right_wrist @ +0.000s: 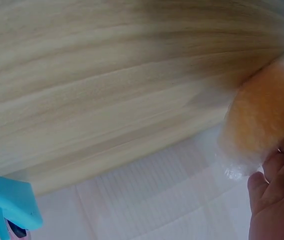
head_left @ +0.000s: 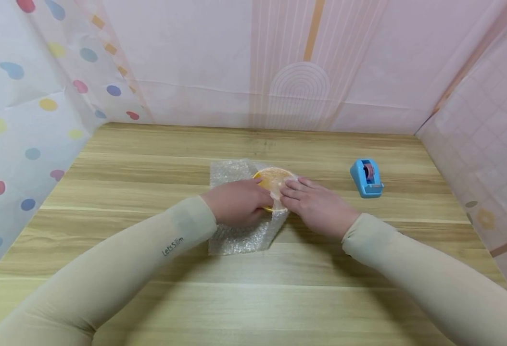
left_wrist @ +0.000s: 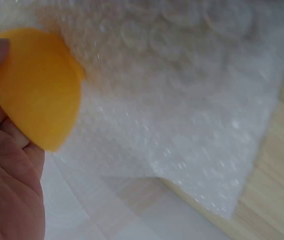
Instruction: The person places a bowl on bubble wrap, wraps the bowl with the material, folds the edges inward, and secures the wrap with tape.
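A round yellow dish (head_left: 262, 179) lies partly covered by bubble wrap (head_left: 240, 240). My left hand (head_left: 239, 202) holds the dish at its left side, and the left wrist view shows the thumb on its smooth yellow face (left_wrist: 42, 95) with the fingers along the edge. Over the dish's right side, a layer of wrap shows orange through it. There my right hand (head_left: 318, 204) grips the wrapped edge, its fingers on top of the folded wrap (right_wrist: 264, 110). A loose sheet of wrap spreads out beneath and beside my left hand. The dish's lower side is hidden.
To the right of my right hand, a blue tape dispenser (head_left: 363, 179) with a pinkish roll stands on the wood-grain table (head_left: 253, 298). A patterned pale sheet (head_left: 193, 62) rises behind the table, with similar sheets at both sides.
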A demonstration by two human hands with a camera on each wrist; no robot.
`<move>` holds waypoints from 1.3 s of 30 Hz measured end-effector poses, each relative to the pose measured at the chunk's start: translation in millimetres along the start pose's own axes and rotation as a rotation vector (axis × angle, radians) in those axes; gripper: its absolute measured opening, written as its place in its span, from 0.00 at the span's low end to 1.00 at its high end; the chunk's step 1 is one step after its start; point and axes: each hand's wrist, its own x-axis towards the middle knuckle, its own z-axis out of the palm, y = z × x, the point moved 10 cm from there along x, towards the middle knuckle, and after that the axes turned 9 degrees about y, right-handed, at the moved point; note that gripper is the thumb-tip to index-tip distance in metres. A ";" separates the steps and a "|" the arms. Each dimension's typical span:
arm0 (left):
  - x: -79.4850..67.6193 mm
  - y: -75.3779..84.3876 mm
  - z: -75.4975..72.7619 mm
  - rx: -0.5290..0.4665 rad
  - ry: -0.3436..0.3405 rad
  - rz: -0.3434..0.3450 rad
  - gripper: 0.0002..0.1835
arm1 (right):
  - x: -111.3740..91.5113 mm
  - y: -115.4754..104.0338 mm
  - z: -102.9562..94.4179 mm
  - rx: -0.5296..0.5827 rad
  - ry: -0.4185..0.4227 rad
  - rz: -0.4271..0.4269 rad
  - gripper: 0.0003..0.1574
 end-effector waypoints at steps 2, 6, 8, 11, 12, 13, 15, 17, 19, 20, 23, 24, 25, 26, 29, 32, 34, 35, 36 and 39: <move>-2.9 -5.0 -4.6 -0.034 0.017 -0.028 0.09 | -0.4 0.6 0.4 0.005 -0.004 0.005 0.26; -11.4 -21.7 -11.3 -0.101 0.006 -0.157 0.23 | -1.6 1.6 1.1 0.007 -0.025 0.014 0.25; -16.0 -32.0 -13.5 -0.118 0.010 -0.223 0.27 | -2.0 2.1 1.9 0.005 -0.037 0.018 0.26; -21.1 -46.3 -18.7 -0.106 0.050 -0.276 0.30 | -2.4 2.1 2.1 -0.001 -0.039 0.015 0.26; -22.5 -52.2 -20.4 -0.097 0.066 -0.297 0.31 | -2.3 2.0 2.1 0.000 -0.038 0.014 0.26; -23.9 -58.6 -21.8 -0.092 0.081 -0.320 0.31 | -2.3 2.0 2.1 0.000 -0.037 0.013 0.25; -27.7 -73.8 -23.5 -0.059 0.093 -0.384 0.32 | -2.3 2.3 2.4 0.004 -0.040 0.015 0.25; -32.9 -91.2 -21.9 -0.021 0.076 -0.465 0.34 | -2.1 2.4 2.9 0.006 -0.044 0.017 0.25; -40.2 -108.4 -17.4 0.004 0.023 -0.556 0.36 | -1.9 2.6 3.2 0.009 -0.052 0.021 0.25; -44.3 -115.9 -14.2 0.015 -0.012 -0.597 0.37 | -1.7 2.5 3.2 0.010 -0.054 0.022 0.24; -57.0 -132.2 -5.2 -0.003 -0.108 -0.707 0.39 | -1.0 1.7 3.0 0.007 -0.055 0.016 0.23; -60.3 -135.3 -3.5 -0.011 -0.128 -0.732 0.40 | -0.7 1.4 3.0 0.005 -0.056 0.014 0.22; -63.0 -137.4 -2.6 -0.014 -0.145 -0.750 0.39 | -0.6 1.1 2.9 0.002 -0.054 0.010 0.21; -65.4 -138.6 -1.9 -0.017 -0.161 -0.765 0.39 | -0.6 0.9 2.7 0.003 -0.055 0.009 0.21; -69.8 -140.7 -1.6 -0.021 -0.188 -0.790 0.36 | -0.7 0.7 1.8 0.001 -0.056 0.007 0.21; -71.8 -141.1 -0.1 -0.027 -0.211 -0.798 0.35 | -1.0 0.5 0.6 0.003 -0.049 0.004 0.20; -71.8 -141.0 0.6 -0.034 -0.213 -0.796 0.33 | -0.8 0.1 0.0 0.004 -0.041 0.000 0.20; -71.4 -141.3 1.1 -0.035 -0.213 -0.794 0.32 | -0.7 -0.1 0.0 0.004 -0.039 -0.002 0.19; -70.4 -140.7 0.9 -0.037 -0.208 -0.786 0.30 | -0.5 -0.2 0.0 0.003 -0.036 -0.003 0.19; -67.6 -139.0 -0.8 -0.043 -0.182 -0.769 0.24 | -0.3 -0.1 0.5 0.004 -0.036 -0.002 0.19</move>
